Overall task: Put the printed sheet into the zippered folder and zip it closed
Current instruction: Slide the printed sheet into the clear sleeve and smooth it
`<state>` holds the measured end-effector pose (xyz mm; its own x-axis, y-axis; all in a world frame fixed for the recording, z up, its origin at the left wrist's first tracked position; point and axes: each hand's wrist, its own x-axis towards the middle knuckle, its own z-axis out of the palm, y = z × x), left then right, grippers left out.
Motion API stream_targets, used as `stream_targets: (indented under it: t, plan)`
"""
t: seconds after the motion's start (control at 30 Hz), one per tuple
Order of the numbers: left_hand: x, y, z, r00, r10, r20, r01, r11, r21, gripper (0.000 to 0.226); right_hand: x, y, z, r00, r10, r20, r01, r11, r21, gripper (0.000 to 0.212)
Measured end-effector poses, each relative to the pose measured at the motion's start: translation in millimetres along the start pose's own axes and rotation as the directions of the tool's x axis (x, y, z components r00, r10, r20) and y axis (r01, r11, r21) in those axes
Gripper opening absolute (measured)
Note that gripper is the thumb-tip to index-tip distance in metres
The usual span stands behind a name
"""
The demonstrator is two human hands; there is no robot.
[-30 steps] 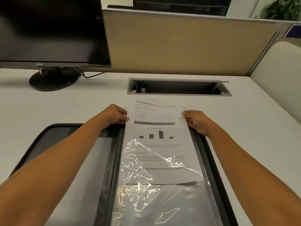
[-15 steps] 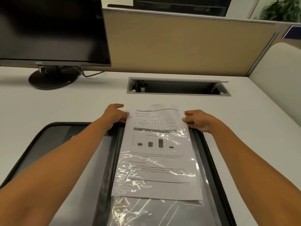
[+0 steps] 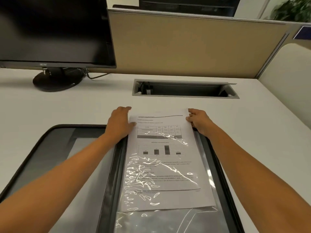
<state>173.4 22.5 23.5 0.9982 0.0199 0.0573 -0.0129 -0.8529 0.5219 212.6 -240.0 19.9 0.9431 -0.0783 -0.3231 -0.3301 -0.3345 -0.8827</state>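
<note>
A black zippered folder (image 3: 42, 142) lies open on the white desk, its two halves spread left and right. The printed sheet (image 3: 165, 158), with a table and a bar chart, sits mostly inside the clear plastic sleeve (image 3: 161, 219) of the right half; only its top strip pokes out over the folder's far edge. My left hand (image 3: 120, 122) holds the sheet's top left corner with the thumb on the paper. My right hand (image 3: 199, 121) pinches the top right corner.
A black monitor (image 3: 53, 31) on a round stand occupies the far left. An open grey cable tray (image 3: 185, 89) is set into the desk beyond the folder. A beige partition (image 3: 185, 47) walls the back and right side.
Both hands have drawn the sheet toward me, sliding it deeper into the clear sleeve; its lower edge now lies well down the right half.
</note>
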Motion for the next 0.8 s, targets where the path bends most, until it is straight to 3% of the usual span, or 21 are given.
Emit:
stream_targets:
  t: [0.1,0.23,0.33,0.43,0.53,0.7,0.8]
  plan:
    - [-33,7,21,0.971,0.223,0.090,-0.232,0.968,0.097,0.075,-1,0,1,1.000,-0.001,-0.001,0.001,0.999,-0.052,0.041]
    - [-63,10,50,0.924,0.228,0.306,-0.297,0.932,0.205,0.100,1,0,-2,0.999,0.002,0.041,0.004,0.987,-0.161,0.042]
    - [-63,12,58,0.943,0.194,0.269,-0.267,0.925,0.270,0.109,6,-1,3,0.994,-0.105,0.001,0.097,0.916,-0.390,0.048]
    - [-62,15,62,0.950,0.204,0.235,-0.270,0.915,0.298,0.120,11,-5,16,0.961,-0.274,0.048,0.223,0.658,-0.720,0.049]
    - [-62,16,64,0.955,0.210,0.211,-0.268,0.915,0.302,0.123,13,-12,35,0.940,-0.294,0.172,0.307,0.516,-0.800,0.042]
    - [-62,16,65,0.958,0.207,0.197,-0.260,0.918,0.300,0.120,9,-18,60,0.937,-0.244,0.251,0.339,0.458,-0.821,0.040]
    - [-62,16,66,0.962,0.193,0.195,-0.247,0.920,0.305,0.102,7,-18,64,0.940,-0.240,0.243,0.332,0.476,-0.814,0.036]
